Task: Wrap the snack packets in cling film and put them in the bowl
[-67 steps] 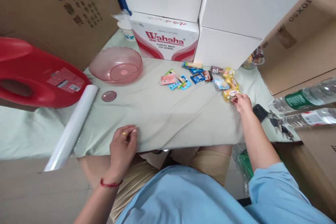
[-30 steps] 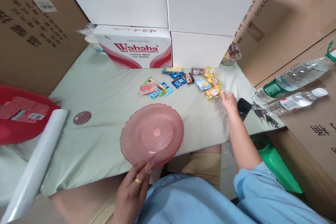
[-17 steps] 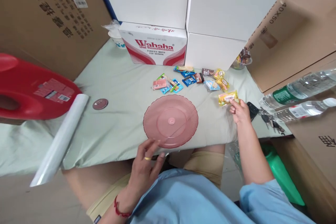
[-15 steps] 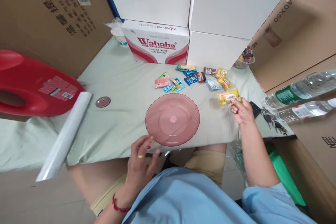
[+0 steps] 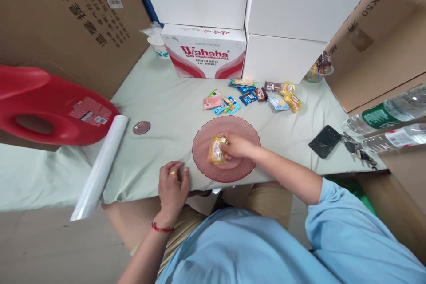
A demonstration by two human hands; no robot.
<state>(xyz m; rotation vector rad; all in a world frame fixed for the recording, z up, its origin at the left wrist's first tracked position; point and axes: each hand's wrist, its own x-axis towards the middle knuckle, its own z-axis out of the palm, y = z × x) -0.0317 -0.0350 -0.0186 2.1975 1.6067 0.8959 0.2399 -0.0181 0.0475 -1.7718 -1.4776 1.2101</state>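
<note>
A round pink plate (image 5: pixel 203 169) with a ribbed, scalloped rim lies on the cloth in front of me. Over its middle, my right hand (image 5: pixel 237 145) pinches a yellow wrapped snack packet (image 5: pixel 216 151) by one end. Whether the packet rests on the plate or hangs just above it, I cannot tell. My left hand (image 5: pixel 173 185) lies at the table's front edge, left of the plate, with its fingers loosely bent, thumb apart and nothing held. Behind the plate are small wrapped snacks, among them a pink packet (image 5: pixel 211 103), a light blue packet (image 5: pixel 278 104) and a yellow packet (image 5: pixel 293 102).
A red jug (image 5: pixel 56 106) and a white roll (image 5: pixel 100 168) are on the left, near a round badge (image 5: pixel 141 127). White boxes (image 5: pixel 203 51) stand behind. On the right lie a black wallet-like item (image 5: pixel 325 141), keys (image 5: pixel 357 148) and water bottles (image 5: pixel 392 113).
My right hand has carried the yellow snack packet leftward from the right side to over the plate. My left hand has moved left, away from the plate's rim. The view has shifted slightly.
</note>
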